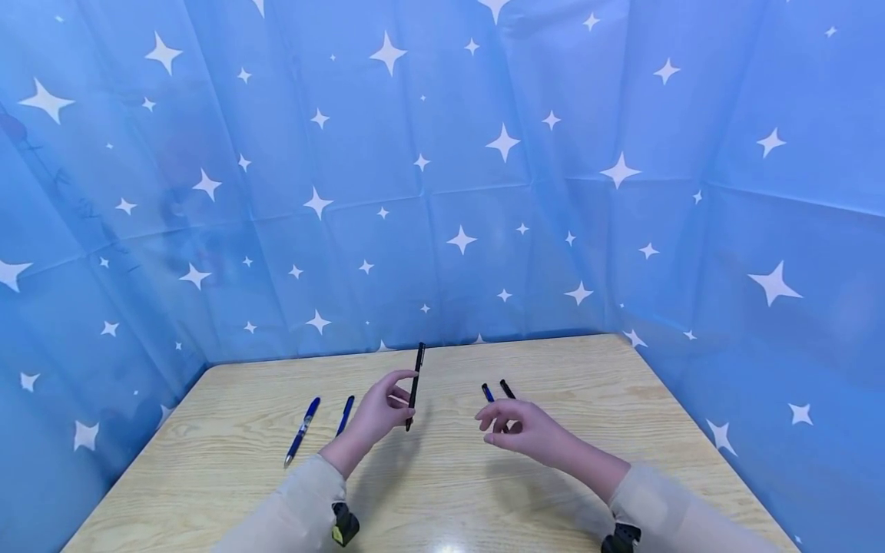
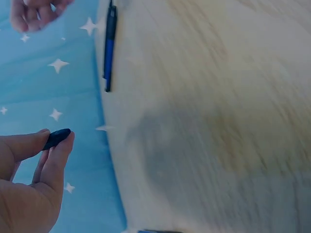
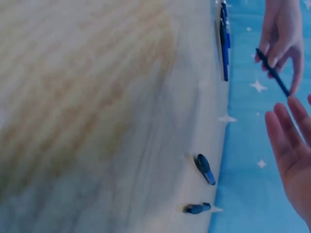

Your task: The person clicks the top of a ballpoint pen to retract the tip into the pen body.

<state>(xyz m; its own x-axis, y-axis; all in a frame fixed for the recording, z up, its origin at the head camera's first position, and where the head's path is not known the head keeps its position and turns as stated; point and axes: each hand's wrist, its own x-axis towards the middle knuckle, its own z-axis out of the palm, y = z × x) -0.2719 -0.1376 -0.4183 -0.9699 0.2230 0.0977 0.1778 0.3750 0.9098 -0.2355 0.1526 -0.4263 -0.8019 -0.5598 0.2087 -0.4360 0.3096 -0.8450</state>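
In the head view my left hand (image 1: 376, 411) pinches a black pen (image 1: 415, 388) between thumb and fingers, holding it nearly upright above the table. The left wrist view shows an end of this pen (image 2: 57, 139) between thumb and fingertip. My right hand (image 1: 528, 434) hovers to the right with its fingers loosely bent and nothing between them. Beyond and partly behind it lie a blue pen (image 1: 488, 392) and a black pen (image 1: 508, 389). In the right wrist view, the fingers of my right hand (image 3: 296, 155) look relaxed.
Two blue pens lie on the table at the left, one (image 1: 302, 432) farther out and one (image 1: 346, 415) partly behind my left hand. The wooden table (image 1: 456, 491) ends at a blue curtain (image 1: 429, 192) with white stars.
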